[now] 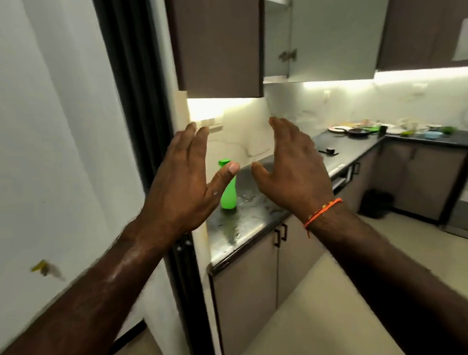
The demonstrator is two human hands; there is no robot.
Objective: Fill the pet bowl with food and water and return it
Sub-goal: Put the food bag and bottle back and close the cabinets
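Green bottle partly hidden behind spread, empty left hand; right hand likewise spread.

White wall, brown cabinets over a dark, perhaps wet counter, pale floor.

Both my forearms are bare from elbow to wrist, with no sleeve showing anywhere along them. My left hand wears nothing at all: no ring, no watch, no band. On my right hand the fingers are likewise without rings. Around my right wrist sits a thin orange thread bracelet, with a few small yellow and darker flecks woven into it, and a short loose end of the same thread hangs down from it on the inner side.
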